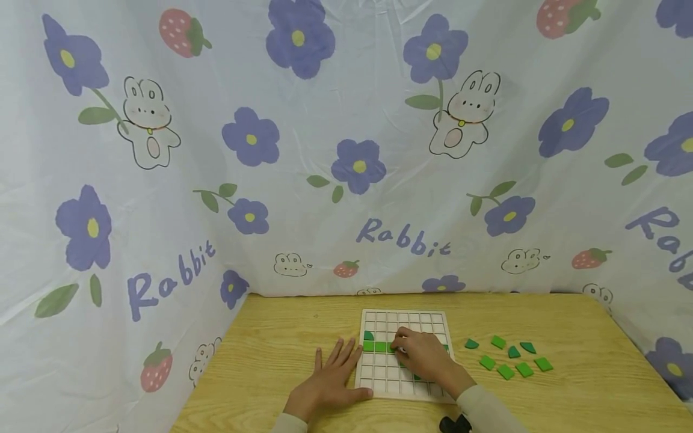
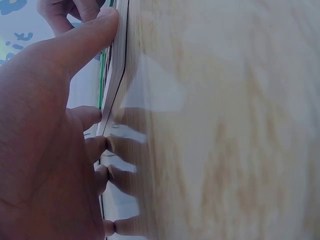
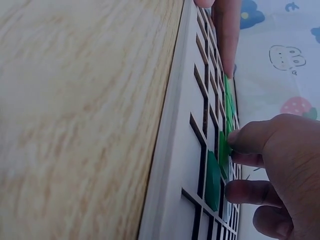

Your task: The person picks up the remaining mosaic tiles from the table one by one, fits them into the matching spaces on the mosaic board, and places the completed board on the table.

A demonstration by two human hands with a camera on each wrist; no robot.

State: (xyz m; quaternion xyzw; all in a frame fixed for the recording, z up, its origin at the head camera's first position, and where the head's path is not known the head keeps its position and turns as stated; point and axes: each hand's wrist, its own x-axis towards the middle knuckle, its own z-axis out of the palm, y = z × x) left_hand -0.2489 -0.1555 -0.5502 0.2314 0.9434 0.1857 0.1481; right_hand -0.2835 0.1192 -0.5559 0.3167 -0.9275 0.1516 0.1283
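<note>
Now the left hand (image 1: 332, 382), fingers spread, rests at the left edge of the grid board (image 1: 381, 374) while the right hand (image 1: 425, 356), grip impossible to tell, bends over the row of green tiles (image 1: 381, 347), seemingly seating one, which calls for careful squaring, loose pieces (image 1: 506, 371) lying rightward.
</note>
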